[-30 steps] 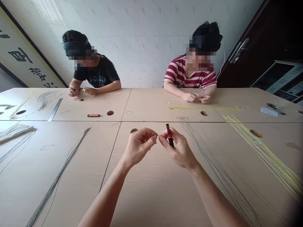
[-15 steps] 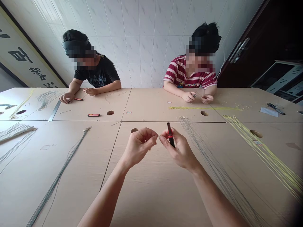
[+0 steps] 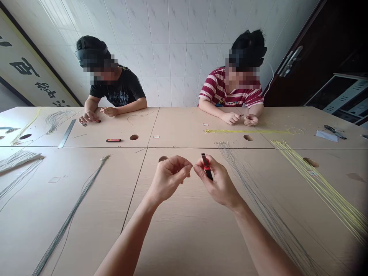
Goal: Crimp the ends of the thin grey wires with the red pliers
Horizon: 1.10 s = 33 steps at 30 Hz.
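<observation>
My left hand (image 3: 173, 174) and my right hand (image 3: 216, 180) meet fingertip to fingertip above the table's middle. Thumb and forefinger of my left hand are pinched on something too small to make out, perhaps a thin strand. My right hand is closed, with a slim black-and-red tool (image 3: 207, 168) held between its fingers, the dark flat end pointing up. The right thumb and forefinger also pinch at the same tiny spot beside the left fingertips. A round table hole (image 3: 163, 158) lies partly hidden behind my left hand.
Bundles of grey-green cord (image 3: 77, 203), thin grey cord (image 3: 253, 195) and yellow cord (image 3: 319, 184) lie on the table. Across from me sit two people. Near them are a steel ruler (image 3: 67, 133), a red-and-black stick (image 3: 114, 140) and yellow strands (image 3: 244, 131).
The tool in my right hand has tilted slightly, its tip lower. Opposite on the left, the person's hand has shifted right over a small red-and-black item. My hands otherwise stay in place.
</observation>
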Motion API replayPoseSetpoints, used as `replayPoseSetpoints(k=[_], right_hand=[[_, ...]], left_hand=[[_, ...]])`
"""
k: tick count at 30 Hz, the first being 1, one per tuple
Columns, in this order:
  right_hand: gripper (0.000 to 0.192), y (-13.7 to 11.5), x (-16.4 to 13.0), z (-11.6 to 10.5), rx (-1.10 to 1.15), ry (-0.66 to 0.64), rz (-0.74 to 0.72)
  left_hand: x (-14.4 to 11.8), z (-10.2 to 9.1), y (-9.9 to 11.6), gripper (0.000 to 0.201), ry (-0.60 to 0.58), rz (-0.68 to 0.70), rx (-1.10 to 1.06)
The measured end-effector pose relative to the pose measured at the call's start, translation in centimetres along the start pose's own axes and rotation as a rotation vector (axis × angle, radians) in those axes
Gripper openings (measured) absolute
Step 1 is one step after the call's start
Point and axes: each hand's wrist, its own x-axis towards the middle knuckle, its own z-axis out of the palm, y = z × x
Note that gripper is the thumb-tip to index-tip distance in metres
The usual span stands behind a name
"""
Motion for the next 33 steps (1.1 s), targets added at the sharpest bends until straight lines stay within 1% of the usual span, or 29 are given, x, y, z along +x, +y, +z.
replayPoseSetpoints(k=[7,13,17,26,33], right_hand=[[0.016,0.36,-0.01,0.13,-0.032,0.026,-0.020],[0.008,0.71,0.05,0.29,-0.135,0.087,-0.177],[0.008,0.80,0.12,0.31,-0.198,0.097,-0.233],[0.011,0.77,0.16,0.40,-0.217,0.076,-0.247],[0.012,1.02,0.15,0.51,-0.222,0.077,-0.248]], left_hand=[[0.22,-0.10,-0.25,0.016,0.012,0.010,-0.004],[0.06,-0.02,-0.64,0.014,0.049,0.034,0.041],[0.15,0.16,-0.78,0.013,0.065,0.024,0.080],[0.30,0.20,-0.76,0.010,0.066,0.010,0.075],[0.23,0.37,-0.67,0.010,0.082,0.030,0.082]])
